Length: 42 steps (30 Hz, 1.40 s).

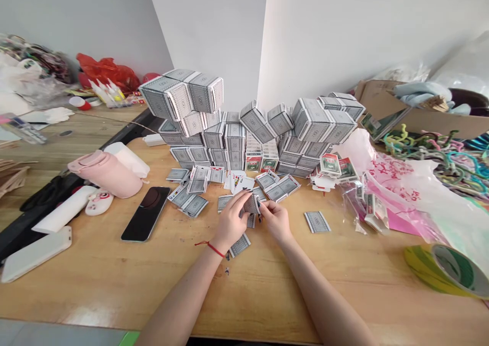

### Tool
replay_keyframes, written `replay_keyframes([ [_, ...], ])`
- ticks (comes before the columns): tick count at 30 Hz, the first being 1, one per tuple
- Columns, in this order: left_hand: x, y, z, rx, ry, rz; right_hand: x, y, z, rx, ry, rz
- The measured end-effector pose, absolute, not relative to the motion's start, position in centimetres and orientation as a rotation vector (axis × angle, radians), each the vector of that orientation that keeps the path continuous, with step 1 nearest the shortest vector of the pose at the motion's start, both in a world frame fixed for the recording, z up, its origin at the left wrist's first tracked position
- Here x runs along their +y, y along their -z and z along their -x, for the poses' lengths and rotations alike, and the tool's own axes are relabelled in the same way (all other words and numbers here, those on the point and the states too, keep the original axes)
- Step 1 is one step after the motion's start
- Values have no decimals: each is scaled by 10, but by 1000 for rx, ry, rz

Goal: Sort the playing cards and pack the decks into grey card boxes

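Observation:
Between my two hands is a grey-backed playing card [251, 206], held just above the table. My left hand [232, 219] has its fingers over the card's left and top side. At the right edge, my right hand [275, 220] pinches it between thumb and fingers. Below them lies another card [240, 245], partly under my left wrist. Loose and folded cards surround my hands, among them a folded pair [283, 188] and a face-up fan [237, 181]. A single card [317, 222] rests to the right.
Behind stand stacked blocks made of folded cards [233, 144], with card boxes [262, 157] among them. A phone [145, 214] and pink bottle [109, 173] are on the left. Yellow tape [424, 269], plastic bags [405, 183] and a cardboard box [416, 109] are on the right.

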<state>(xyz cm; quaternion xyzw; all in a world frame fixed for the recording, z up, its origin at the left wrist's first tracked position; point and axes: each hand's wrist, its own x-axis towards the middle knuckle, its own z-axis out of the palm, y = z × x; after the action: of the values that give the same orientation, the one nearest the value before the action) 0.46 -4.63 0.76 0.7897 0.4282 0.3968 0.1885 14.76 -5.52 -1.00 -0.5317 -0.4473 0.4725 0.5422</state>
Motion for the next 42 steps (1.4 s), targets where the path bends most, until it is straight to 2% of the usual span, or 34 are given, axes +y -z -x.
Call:
replay_keyframes([
  [18,-46,-4,-5,1263,-1055,-2287,-66,12,-137,-1350,-710,1400],
  [29,-46,-1,-5,1299,-1031,-2339,-68,11,-136,-1478,-604,1460],
  [36,-46,-1,-7,1302,-999,-2335,-68,12,-137,-1405,-733,1420],
  [42,-47,-18,-4,1170,-995,-2162,-63,15,-136,-1106,-1090,1241],
])
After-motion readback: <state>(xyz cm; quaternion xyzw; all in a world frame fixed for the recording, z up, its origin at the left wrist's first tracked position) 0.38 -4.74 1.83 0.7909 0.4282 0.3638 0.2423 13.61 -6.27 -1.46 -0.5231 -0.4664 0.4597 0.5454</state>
